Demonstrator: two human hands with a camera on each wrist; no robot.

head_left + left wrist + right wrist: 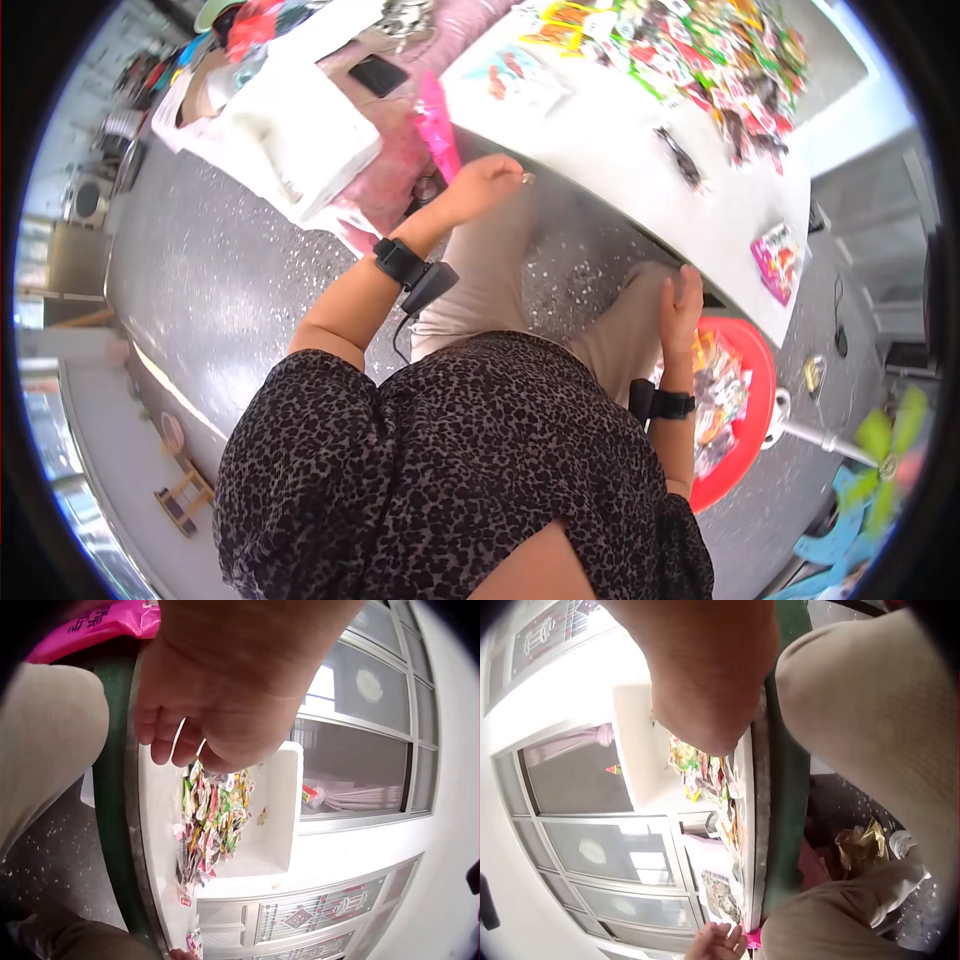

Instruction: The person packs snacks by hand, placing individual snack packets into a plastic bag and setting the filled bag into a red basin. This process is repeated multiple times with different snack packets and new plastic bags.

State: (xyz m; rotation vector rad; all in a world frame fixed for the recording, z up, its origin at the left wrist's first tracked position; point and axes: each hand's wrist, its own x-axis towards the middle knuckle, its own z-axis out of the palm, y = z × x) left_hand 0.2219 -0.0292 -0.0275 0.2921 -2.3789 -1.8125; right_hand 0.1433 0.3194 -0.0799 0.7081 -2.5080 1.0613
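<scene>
My left hand (pixel 487 188) hangs at the table's near edge with its fingers loosely bent and nothing in them. Close beside it is a bright pink plastic bag (pixel 436 125). My right hand (pixel 681 312) is at the same edge farther right, over my knee, fingers relaxed and holding nothing. On the white table (pixel 610 170) lies a heap of small wrapped snack packets (pixel 700 50). One dark packet (pixel 680 158) lies apart from the heap, and a pink-and-white packet (pixel 776 262) is near the right corner. A white printed bag (pixel 505 80) lies on the left part.
Beside my right forearm stands a red tub (pixel 762 385) filled with packets. A phone (pixel 378 75) and a white bag (pixel 300 130) lie on the pink-covered surface at left. A fan with green blades (pixel 885 455) is at lower right. Small white scraps dot the grey floor (pixel 220 260).
</scene>
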